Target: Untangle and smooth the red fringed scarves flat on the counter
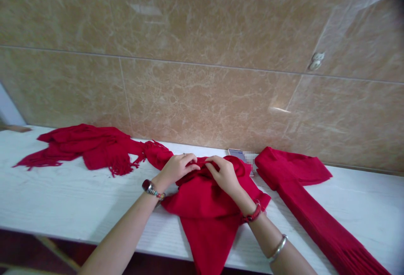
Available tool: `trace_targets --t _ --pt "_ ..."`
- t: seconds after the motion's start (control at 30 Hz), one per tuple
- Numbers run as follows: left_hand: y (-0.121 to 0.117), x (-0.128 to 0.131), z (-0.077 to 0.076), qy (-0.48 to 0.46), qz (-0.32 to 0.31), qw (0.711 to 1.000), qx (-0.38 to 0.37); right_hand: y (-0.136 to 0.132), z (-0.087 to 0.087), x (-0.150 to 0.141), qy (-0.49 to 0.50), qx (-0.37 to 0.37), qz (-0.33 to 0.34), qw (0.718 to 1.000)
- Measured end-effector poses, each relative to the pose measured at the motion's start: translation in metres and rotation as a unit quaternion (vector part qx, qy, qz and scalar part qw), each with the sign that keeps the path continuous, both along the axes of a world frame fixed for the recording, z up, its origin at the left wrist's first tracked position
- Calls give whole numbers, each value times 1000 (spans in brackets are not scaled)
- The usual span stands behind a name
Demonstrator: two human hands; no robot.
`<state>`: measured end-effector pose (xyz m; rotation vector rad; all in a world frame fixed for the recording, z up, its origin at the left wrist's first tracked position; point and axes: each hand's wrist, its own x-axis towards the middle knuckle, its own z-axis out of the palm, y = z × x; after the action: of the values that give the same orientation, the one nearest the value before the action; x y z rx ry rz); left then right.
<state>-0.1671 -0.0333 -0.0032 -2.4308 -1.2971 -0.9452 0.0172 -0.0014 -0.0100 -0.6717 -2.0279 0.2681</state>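
Along the foot of the wall (189,98) ran the counter (78,199), with three scarves on it. The left scarf (94,144) lay near the wall, its right end reaching the middle scarf (205,199); whether the two merely touched or overlapped was hard to tell. The middle scarf's lower end hung over the counter's front edge. Behind its right part, near the wall, lay the phone (235,153), partly covered. The right scarf (293,182) lay right of the phone, its back part near the wall, its long part slanting toward the front right.
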Motion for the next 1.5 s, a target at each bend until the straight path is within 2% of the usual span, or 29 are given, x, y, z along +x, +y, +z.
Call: trace_targets --t 0.1,0.17,0.23,0.33,0.43,0.53,0.67,0.77,0.83,0.9,1.07,1.2,1.33,1.5 --pt "3 -5 0 69 37 996 -33 2 5 4 34 -1 -34 999" --pt "5 -8 1 96 73 992 -29 4 7 7 54 7 -65 996" --pt "5 -13 3 90 120 989 -4 7 9 12 74 19 -101 992" --pt "5 -25 8 63 222 972 33 13 13 25 110 35 -167 979" --pt "7 -38 10 7 295 955 31 24 15 39 150 31 -218 964" --pt "11 -43 9 -88 258 962 1 34 13 45 128 24 -221 966" --pt "14 -30 5 -160 107 978 -80 28 6 33 29 91 -182 979" --pt "12 -16 4 -169 27 979 -112 11 2 15 -61 134 -94 985" --pt "9 -8 3 -172 4 979 -110 0 0 4 -122 133 -20 983" --pt "6 -2 3 -166 -8 980 -106 -5 -3 -2 -149 113 13 982" --pt "2 2 4 -131 -6 987 -92 -3 -5 -3 -95 61 4 994" --pt "1 3 3 -117 18 990 -79 -4 -7 -5 -83 52 13 995" --pt "2 2 1 -84 48 993 -60 1 -11 -6 -56 74 -49 994" --pt "8 -12 0 -32 159 987 1 18 -1 15 63 49 -171 982"
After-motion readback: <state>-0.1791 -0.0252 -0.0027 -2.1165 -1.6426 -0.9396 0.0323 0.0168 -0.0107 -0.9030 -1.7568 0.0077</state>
